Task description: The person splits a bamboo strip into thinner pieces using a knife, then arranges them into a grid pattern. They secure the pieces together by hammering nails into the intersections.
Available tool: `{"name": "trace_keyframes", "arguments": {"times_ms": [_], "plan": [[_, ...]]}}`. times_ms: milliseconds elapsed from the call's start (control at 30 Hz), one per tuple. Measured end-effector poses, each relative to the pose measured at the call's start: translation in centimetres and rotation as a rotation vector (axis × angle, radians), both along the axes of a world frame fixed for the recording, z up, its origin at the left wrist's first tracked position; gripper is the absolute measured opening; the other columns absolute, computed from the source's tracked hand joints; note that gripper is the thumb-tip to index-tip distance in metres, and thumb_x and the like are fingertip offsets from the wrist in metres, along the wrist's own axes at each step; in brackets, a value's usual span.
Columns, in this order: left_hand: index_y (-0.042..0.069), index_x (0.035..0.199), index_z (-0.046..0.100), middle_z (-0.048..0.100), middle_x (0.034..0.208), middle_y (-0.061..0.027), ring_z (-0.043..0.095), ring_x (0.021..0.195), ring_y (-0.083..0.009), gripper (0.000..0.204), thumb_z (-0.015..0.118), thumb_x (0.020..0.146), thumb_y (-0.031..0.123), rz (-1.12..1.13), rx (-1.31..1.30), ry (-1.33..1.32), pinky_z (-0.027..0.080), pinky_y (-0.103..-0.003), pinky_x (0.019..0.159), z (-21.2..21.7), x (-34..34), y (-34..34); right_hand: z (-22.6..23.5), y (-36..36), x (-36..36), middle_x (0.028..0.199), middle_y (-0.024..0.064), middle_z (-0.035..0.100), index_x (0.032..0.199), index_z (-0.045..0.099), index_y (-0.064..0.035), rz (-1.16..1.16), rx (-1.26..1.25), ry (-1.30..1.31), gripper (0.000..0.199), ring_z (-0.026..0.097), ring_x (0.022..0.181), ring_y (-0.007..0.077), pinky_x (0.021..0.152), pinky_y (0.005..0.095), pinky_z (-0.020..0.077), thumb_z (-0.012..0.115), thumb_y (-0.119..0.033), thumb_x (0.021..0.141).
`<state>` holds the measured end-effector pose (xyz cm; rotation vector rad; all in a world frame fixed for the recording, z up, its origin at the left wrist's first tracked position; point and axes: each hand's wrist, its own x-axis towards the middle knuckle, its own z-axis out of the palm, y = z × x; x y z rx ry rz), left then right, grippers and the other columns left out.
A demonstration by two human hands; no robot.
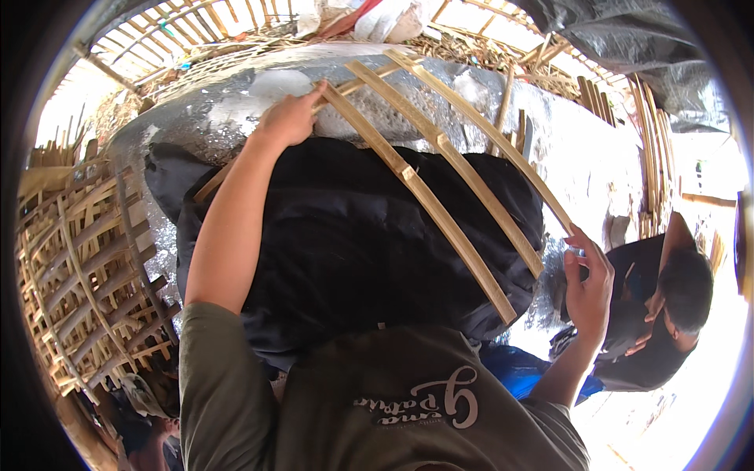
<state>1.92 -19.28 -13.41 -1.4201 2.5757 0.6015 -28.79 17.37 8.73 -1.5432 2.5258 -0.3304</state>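
Three long, narrow bamboo strips (pixel 416 188) slant side by side over black cloth on my lap. Their far ends meet a bamboo crosspiece (pixel 363 78) that lies under them. My left hand (pixel 287 119) is closed at the far end of the leftmost strip, where it meets the crosspiece; the index finger presses on the joint, and the thumb is hidden. With its fingertips, my right hand (pixel 591 286) touches the near end of the rightmost strip (pixel 503 145). Its fingers are slightly bent, and the thumb stands apart from them.
Beyond the cloth lies a grey, worn surface (pixel 196 114). Woven bamboo lattice panels (pixel 82 282) stand at the left. Close on the right sits another person (pixel 664 314) in dark clothing. Upright bamboo slats (pixel 650 157) stand at the far right, and a dark plastic sheet (pixel 628 47) hangs above.
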Motion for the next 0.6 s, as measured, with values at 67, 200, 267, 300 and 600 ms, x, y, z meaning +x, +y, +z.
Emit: {"name": "trace_keyframes", "arguments": {"times_ms": [67, 200, 267, 300, 600], "plan": [[0.036, 0.160, 0.022, 0.067, 0.115, -0.0291, 0.065, 0.107, -0.0469, 0.075, 0.062, 0.098, 0.020, 0.013, 0.039, -0.016, 0.051, -0.054, 0.095, 0.6, -0.3, 0.2, -0.6, -0.6, 1.0, 0.109, 0.0159, 0.072, 0.127, 0.065, -0.0044, 0.084, -0.003, 0.037, 0.033, 0.069, 0.100, 0.0332, 0.088, 0.0416, 0.0543, 0.065, -0.014, 0.096], [0.036, 0.160, 0.022, 0.068, 0.112, -0.0286, 0.065, 0.105, -0.0451, 0.076, 0.062, 0.098, 0.020, 0.027, 0.036, -0.009, 0.052, -0.053, 0.094, 0.3, 0.3, 0.2, -2.6, -1.9, 4.2, 0.112, 0.0162, 0.069, 0.128, 0.065, -0.0050, 0.246, 0.052, -0.063, 0.045, 0.066, 0.104, 0.0342, 0.090, 0.0441, 0.0533, 0.076, -0.020, 0.088], [0.036, 0.160, 0.022, 0.068, 0.112, -0.0274, 0.066, 0.105, -0.0442, 0.076, 0.062, 0.097, 0.019, 0.032, 0.037, -0.013, 0.052, -0.052, 0.093, 0.6, 0.2, 0.4, -3.3, -2.3, 5.8, 0.112, 0.0151, 0.068, 0.131, 0.064, -0.0067, 0.307, 0.074, -0.058, 0.051, 0.065, 0.106, 0.0336, 0.090, 0.0441, 0.0532, 0.079, -0.021, 0.084], [0.036, 0.160, 0.022, 0.068, 0.112, -0.0263, 0.066, 0.104, -0.0436, 0.076, 0.062, 0.097, 0.019, 0.033, 0.044, -0.019, 0.052, -0.052, 0.093, 0.9, 0.0, 0.5, -3.7, -2.4, 6.4, 0.112, 0.0145, 0.067, 0.132, 0.063, -0.0077, 0.331, 0.083, -0.027, 0.054, 0.064, 0.106, 0.0334, 0.091, 0.0438, 0.0532, 0.080, -0.022, 0.083], [0.033, 0.160, 0.023, 0.070, 0.113, -0.0199, 0.066, 0.105, -0.0399, 0.077, 0.063, 0.096, 0.016, 0.034, 0.037, 0.026, 0.053, -0.050, 0.092, 0.1, 0.2, 0.2, -5.5, -1.3, 8.6, 0.095, 0.0125, 0.062, 0.149, 0.050, -0.0164, 0.324, 0.278, -0.127, 0.071, 0.066, 0.090, 0.0318, 0.080, 0.0431, 0.0551, 0.078, -0.016, 0.084]]}}
